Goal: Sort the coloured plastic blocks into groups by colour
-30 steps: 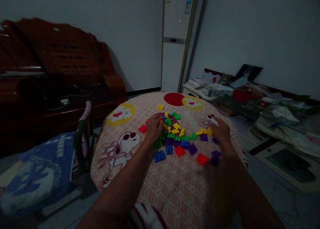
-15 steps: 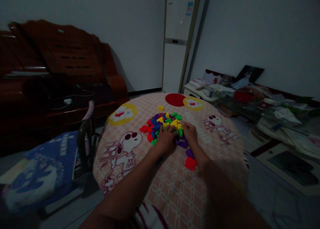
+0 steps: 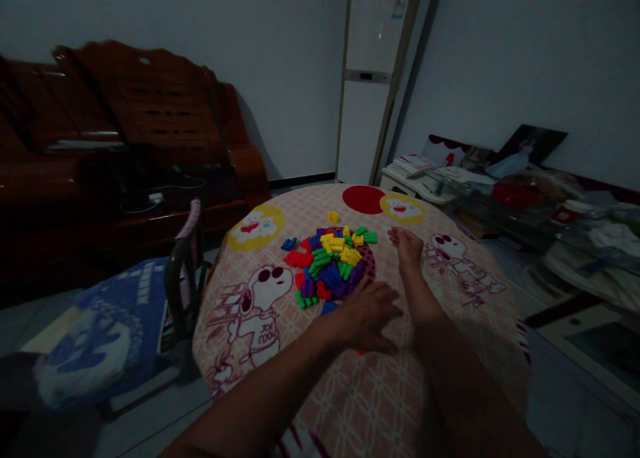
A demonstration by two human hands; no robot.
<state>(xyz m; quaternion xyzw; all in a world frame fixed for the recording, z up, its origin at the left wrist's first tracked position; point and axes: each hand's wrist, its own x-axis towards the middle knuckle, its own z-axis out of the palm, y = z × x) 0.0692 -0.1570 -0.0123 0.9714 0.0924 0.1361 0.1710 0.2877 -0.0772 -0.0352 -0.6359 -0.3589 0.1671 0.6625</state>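
Note:
A heap of coloured plastic building blocks (image 3: 333, 261) lies on the round table, with red, blue, yellow, green and purple pieces mixed together. My left hand (image 3: 367, 315) hovers at the near right side of the heap, fingers spread and nothing visible in them. It partly covers a blue block (image 3: 329, 307), and a bit of a red block (image 3: 361, 352) peeks out below it. To the right of the heap and apart from it, my right hand (image 3: 407, 246) rests near the cloth with loosely bent fingers pointing left; I see nothing in it.
A patterned cloth covers the table (image 3: 350, 391). One yellow block (image 3: 333, 216) and a blue block (image 3: 289, 244) lie apart from the heap. A chair (image 3: 180, 291) stands at the left, a wooden sofa (image 3: 165, 125) behind it. A cluttered glass table (image 3: 480, 198) is at the right.
My left hand has come off the heap toward me and to the right, its fingers spreading. My right hand has moved away to the right. More of the heap shows, and the view has shifted.

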